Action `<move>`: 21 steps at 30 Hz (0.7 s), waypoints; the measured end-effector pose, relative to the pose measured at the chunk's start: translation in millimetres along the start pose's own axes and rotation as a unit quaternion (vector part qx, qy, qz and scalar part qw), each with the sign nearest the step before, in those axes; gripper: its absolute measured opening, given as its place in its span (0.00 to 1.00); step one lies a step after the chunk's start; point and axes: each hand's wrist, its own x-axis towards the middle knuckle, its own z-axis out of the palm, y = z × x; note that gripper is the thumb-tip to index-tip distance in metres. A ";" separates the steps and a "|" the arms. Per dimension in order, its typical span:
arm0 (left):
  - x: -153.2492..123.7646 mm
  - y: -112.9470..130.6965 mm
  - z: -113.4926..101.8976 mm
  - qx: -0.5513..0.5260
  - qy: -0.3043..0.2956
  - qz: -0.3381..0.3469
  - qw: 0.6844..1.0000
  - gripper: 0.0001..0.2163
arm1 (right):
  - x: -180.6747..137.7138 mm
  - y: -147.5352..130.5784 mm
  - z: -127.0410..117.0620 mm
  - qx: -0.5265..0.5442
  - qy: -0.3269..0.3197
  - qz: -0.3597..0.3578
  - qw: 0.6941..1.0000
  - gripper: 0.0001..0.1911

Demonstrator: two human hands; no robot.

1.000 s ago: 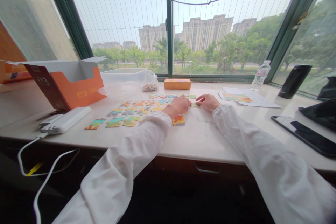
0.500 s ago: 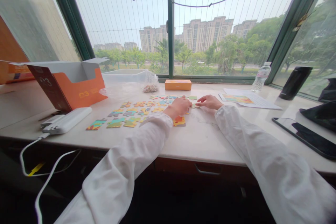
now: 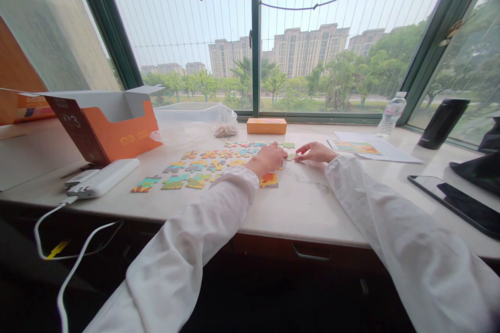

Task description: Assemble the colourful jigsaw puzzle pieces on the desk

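Several jigsaw puzzle pieces lie in loose rows on the white table, coloured yellow, green and blue. My left hand rests over the right part of these rows, its fingers bent together and hiding some of them. Its fingertips touch the left edge of a small pale green puzzle piece. On that piece's other side is my right hand, thumb and forefinger apart near its right edge. A yellow and red puzzle piece shows below my left wrist, and a green puzzle piece lies beyond the hands.
An orange box and a white power bank with a cable stand left. Behind are a clear bin, a bag of pieces and a small orange box. Right: a picture sheet, bottle, black flask, phone.
My right hand has drawn slightly to the right, away from the pale green puzzle piece. My left hand stays nearly where it was. The whole view has shifted a little.
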 end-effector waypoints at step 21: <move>-2.2 1.3 -4.4 0.006 -0.006 0.006 1.000 0.18 | -2.0 -11.2 -4.8 -0.051 -0.037 0.002 0.998 0.27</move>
